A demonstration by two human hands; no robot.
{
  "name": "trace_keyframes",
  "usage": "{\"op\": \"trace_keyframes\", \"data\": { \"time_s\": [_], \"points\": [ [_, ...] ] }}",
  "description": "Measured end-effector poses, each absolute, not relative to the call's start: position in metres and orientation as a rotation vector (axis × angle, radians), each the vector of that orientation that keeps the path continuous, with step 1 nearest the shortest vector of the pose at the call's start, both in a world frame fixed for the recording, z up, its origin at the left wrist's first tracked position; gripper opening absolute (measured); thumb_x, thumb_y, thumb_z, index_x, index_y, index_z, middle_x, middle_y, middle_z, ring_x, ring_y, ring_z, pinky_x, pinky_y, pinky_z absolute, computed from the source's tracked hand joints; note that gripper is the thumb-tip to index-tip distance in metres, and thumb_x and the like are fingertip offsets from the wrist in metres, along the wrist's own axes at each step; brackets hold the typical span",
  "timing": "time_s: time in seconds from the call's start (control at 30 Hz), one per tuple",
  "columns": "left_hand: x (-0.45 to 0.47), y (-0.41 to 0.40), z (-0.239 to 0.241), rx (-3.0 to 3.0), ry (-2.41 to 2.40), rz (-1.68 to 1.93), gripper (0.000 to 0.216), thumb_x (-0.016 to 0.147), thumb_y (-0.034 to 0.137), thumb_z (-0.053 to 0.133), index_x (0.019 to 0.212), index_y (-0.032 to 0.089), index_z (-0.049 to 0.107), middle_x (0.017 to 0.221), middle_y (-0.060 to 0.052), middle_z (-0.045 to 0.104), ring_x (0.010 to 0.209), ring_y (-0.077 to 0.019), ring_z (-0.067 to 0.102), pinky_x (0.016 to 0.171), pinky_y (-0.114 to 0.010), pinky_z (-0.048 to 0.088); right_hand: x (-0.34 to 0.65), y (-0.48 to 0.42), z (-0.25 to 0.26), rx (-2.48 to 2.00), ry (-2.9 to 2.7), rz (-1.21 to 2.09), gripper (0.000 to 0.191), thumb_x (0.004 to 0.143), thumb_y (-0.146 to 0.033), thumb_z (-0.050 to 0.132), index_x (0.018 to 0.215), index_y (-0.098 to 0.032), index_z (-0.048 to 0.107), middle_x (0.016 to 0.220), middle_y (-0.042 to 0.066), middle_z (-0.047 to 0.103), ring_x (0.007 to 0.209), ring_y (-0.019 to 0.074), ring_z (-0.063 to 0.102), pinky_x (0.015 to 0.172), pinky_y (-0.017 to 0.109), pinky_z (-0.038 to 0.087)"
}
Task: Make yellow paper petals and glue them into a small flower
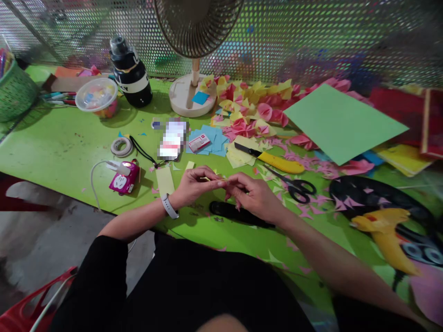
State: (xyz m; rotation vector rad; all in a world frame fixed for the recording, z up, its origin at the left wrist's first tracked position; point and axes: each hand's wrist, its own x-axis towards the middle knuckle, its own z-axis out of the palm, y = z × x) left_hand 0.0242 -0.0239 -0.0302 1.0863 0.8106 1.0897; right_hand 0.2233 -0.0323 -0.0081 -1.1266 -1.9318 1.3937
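My left hand (194, 186), with a pale watch strap at the wrist, and my right hand (258, 196) meet over the front of the table. Their fingertips pinch a thin strip of yellow paper (223, 179) between them, seen nearly edge-on. Just below lies a black stapler-like tool (224, 210), partly covered by my right hand. Beside my left wrist is a pale yellow paper slip (165, 180). Black-handled scissors (300, 190) and a yellow utility knife (282, 162) rest beyond my right hand, near a stack of yellow paper squares (238, 157).
Blue paper squares (218, 138), a phone (173, 139), a tape roll (122, 146) and a pink power adapter (124, 177) lie on the green table (79, 152). Behind stand a bottle (133, 78) and fan (192, 99). A yellow glue gun (387, 235) sits right, among pink scraps.
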Motion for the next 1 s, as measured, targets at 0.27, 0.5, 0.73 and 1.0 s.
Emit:
{"op": "trace_keyframes", "data": {
  "time_s": [0.27,0.5,0.73,1.0],
  "points": [
    [0.025,-0.022,-0.034,1.098,0.834,1.098,0.023,0.066,0.034,0.087,0.075,0.016,0.076,0.076,-0.002,0.068,0.069,-0.0085,0.062,0.07,-0.025,0.052,0.226,-0.031,-0.012,-1.144,-2.039,1.243,0.027,0.1,-0.046,0.046,0.098,-0.022,0.06,0.071,0.0,0.071,0.044,0.0114,0.056,0.048,0.026,0.044],
    [0.026,-0.024,-0.033,1.105,0.849,1.083,0.022,0.068,0.033,0.086,0.078,0.017,0.076,0.079,-0.003,0.07,0.069,-0.0085,0.063,0.066,-0.023,0.052,0.223,-0.034,-0.009,-1.175,-2.103,1.06,0.026,0.099,-0.043,0.049,0.096,-0.022,0.063,0.071,0.002,0.07,0.05,0.0136,0.059,0.052,0.028,0.044],
    [0.019,-0.017,-0.026,1.022,0.944,1.163,0.03,0.07,0.042,0.083,0.077,0.016,0.071,0.071,0.0,0.067,0.06,-0.0064,0.058,0.053,-0.019,0.046,0.227,-0.027,-0.008,-1.132,-2.145,0.811,0.022,0.096,-0.036,0.055,0.086,-0.02,0.066,0.078,0.006,0.07,0.066,0.0178,0.062,0.06,0.031,0.047],
    [0.014,-0.014,-0.025,0.948,0.93,1.073,0.033,0.075,0.046,0.079,0.082,0.015,0.07,0.073,-0.001,0.068,0.059,-0.0061,0.059,0.049,-0.018,0.041,0.235,-0.025,-0.008,-1.232,-1.802,1.167,0.042,0.094,-0.04,0.057,0.133,-0.024,0.057,0.077,0.002,0.07,0.056,0.0144,0.061,0.052,0.028,0.051]
  ]
}}
